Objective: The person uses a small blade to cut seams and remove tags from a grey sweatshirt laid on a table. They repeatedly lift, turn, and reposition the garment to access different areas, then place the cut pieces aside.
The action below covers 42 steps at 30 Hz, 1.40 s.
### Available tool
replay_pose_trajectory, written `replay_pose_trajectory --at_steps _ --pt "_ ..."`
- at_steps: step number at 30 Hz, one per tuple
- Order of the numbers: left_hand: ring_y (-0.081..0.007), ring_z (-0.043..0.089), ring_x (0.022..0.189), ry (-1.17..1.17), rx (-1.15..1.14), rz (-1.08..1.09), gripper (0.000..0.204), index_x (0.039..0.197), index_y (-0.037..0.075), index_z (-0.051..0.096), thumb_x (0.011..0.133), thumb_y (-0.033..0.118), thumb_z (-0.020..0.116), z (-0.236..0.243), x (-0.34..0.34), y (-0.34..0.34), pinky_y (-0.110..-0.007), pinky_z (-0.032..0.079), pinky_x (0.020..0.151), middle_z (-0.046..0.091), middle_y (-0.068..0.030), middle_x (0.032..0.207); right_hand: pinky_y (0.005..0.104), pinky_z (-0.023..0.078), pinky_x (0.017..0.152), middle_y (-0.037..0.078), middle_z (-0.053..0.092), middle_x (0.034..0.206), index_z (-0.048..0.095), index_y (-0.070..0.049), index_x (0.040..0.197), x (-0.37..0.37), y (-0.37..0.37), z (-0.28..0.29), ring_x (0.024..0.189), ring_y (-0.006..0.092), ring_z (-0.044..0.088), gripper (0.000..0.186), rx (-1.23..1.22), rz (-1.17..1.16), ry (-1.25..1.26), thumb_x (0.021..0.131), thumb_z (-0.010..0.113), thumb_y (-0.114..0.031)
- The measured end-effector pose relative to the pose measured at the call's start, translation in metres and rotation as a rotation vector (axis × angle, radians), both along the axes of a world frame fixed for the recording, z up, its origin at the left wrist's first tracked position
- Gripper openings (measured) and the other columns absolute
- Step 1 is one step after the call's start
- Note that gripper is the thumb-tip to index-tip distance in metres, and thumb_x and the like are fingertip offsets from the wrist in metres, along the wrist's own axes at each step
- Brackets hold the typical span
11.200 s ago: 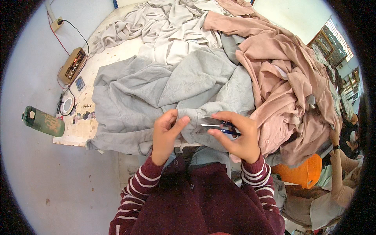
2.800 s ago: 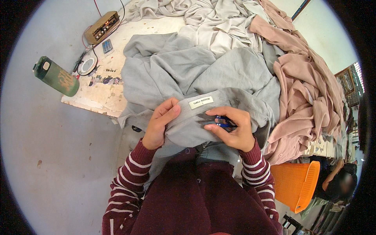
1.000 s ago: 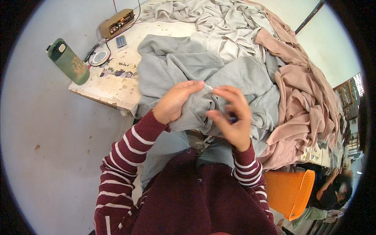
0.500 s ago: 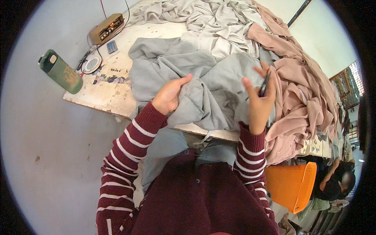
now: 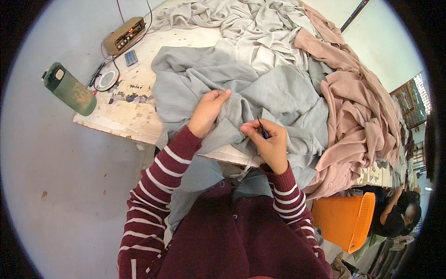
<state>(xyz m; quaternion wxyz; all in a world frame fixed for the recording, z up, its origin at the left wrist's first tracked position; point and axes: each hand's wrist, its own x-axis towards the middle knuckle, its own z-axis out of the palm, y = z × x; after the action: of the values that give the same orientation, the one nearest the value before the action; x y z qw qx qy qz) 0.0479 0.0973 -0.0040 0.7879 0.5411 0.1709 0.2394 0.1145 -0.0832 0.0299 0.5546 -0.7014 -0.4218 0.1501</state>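
Head view. Left hand (image 5: 206,114): gripping a fold of the grey garment, thumb pointing away from the wearer. Right hand (image 5: 273,146): closed around a pair of small dark snips (image 5: 263,132), blades upward, thumb and forefinger together at the garment; whether they pinch cloth cannot be told. Grey garment (image 5: 292,88): one, crumpled, lying across the near part of the tabletop (image 5: 183,38), its near edge gathered between the hands. Pale cloth (image 5: 260,49): a heap, beyond the garment. Pink cloth (image 5: 355,104): a long heap, right of the garment. Bottle (image 5: 74,93): green, dark-lidded, at the left edge, tilted in the view. Box-shaped device (image 5: 124,36): brown, lights and knobs on its face, at the far left. Remote control (image 5: 131,57): small, near the device. Round white object (image 5: 107,81): beside a dark cord. Basket (image 5: 344,218): orange, below the pink cloth at right. Co-worker (image 5: 392,223): dark top, far right.
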Motion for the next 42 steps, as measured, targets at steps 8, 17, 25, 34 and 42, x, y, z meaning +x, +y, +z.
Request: replay_pose_trajectory --at_steps 8,17,25,34,42 --pt "-0.0215 0.06 0.107 -0.333 0.817 -0.273 0.046 0.121 0.002 0.047 0.078 -0.001 0.062 0.047 -0.043 -0.022 -0.034 0.044 0.095 0.059 -0.0096 0.112 0.022 0.045 0.063 0.006 0.068 0.077 0.071 0.0 0.086 0.01 -0.001 0.019 0.068 0.008 0.059 0.011 0.15 0.082 0.03 0.078 0.073 -0.007" --pt "-0.0223 0.054 0.113 -0.254 0.758 -0.519 0.034 0.114 0.002 0.055 0.082 0.004 0.068 0.06 -0.055 -0.017 -0.037 0.04 0.1 0.056 -0.0093 0.117 0.0264 0.047 0.064 0.007 0.065 0.078 0.071 -0.001 0.088 0.02 -0.004 0.036 0.07 0.0171 0.061 0.013 0.215 0.12 -0.273 0.075 0.07 -0.002" --pt "-0.0251 0.054 0.116 -0.242 0.902 -0.287 0.035 0.119 0.002 0.058 0.084 0.0 0.06 0.052 -0.054 -0.024 -0.036 0.04 0.101 0.06 -0.0109 0.121 0.0235 0.044 0.068 0.005 0.063 0.08 0.069 -0.002 0.104 0.011 -0.009 0.046 0.075 0.0122 0.058 0.031 0.183 -0.098 -0.248 0.076 0.076 -0.011" --pt "-0.0274 0.053 0.118 -0.225 0.976 -0.2 0.04 0.122 0.003 0.057 0.083 0.003 0.063 0.049 -0.057 -0.024 -0.038 0.04 0.101 0.059 -0.0111 0.123 0.0191 0.044 0.074 0.0 0.065 0.09 0.063 0.002 0.105 -0.002 -0.027 0.027 0.082 0.0044 0.057 0.026 -0.026 0.024 0.105 0.083 0.072 -0.009" --pt "-0.0272 0.053 0.119 -0.235 0.953 -0.189 0.04 0.122 0.003 0.056 0.082 0.001 0.062 0.046 -0.059 -0.025 -0.037 0.04 0.102 0.06 -0.0103 0.123 0.0192 0.044 0.065 0.001 0.066 0.078 0.065 0.001 0.099 -0.003 -0.018 0.025 0.071 0.0038 0.057 0.022 0.063 0.058 0.23 0.082 0.073 -0.011"
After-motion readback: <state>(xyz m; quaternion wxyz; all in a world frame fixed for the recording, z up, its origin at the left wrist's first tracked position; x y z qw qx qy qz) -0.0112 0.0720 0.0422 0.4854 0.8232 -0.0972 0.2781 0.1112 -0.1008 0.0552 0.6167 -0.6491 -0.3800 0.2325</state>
